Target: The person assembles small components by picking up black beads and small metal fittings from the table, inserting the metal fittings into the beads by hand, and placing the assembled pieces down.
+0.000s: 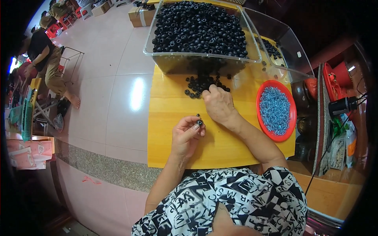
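Between the thumb and fingers of my left hand (183, 137) is a small round black part (199, 122) with a hole in its face. My left hand is closed on it, above the yellow tabletop (167, 129). My right hand (220, 105) reaches to a loose pile of black ring-like parts (195, 83); its fingers are bent together at the pile's near edge. What those fingertips pinch, if anything, is hidden. Just behind the pile stands a clear plastic bin (189, 65) heaped with the same black parts. Right of my right forearm lies a red oval tray (293, 118) of small clear-blue pieces.
A second clear bin (289, 37) with fewer black parts stands at the back right. Shelves with jars and a red basket (330, 84) line the right side. On the left, a person (45, 55) sits across the tiled floor, beyond a green comb-like object (27, 118).
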Demonstrator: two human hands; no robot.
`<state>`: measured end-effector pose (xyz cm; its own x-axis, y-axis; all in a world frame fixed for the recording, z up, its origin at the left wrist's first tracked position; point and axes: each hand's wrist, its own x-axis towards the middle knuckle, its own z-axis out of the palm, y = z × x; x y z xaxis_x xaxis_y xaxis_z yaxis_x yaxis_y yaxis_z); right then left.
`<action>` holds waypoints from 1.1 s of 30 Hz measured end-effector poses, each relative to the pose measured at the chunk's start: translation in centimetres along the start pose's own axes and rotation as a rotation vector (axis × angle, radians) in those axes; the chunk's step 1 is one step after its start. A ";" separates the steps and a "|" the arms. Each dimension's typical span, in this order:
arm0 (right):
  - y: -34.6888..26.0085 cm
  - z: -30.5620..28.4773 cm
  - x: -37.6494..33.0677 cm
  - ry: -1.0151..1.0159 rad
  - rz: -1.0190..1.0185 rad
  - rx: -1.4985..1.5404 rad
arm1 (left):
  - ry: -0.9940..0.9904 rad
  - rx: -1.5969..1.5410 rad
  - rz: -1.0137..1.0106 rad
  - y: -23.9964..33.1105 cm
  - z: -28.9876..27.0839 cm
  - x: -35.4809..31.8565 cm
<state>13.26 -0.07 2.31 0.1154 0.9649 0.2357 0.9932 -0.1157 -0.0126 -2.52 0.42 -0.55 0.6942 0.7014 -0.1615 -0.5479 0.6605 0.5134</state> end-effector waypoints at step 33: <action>-0.1 -4.8 -7.0 -0.160 0.475 1.673 | -0.043 0.174 -0.022 -0.9 0.0 -0.1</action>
<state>12.24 -7.98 5.31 0.2739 0.9459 -0.1740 -0.1928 -0.1233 -0.9735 -2.11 -0.30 -1.02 0.7263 0.6730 -0.1397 -0.4461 0.6162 0.6491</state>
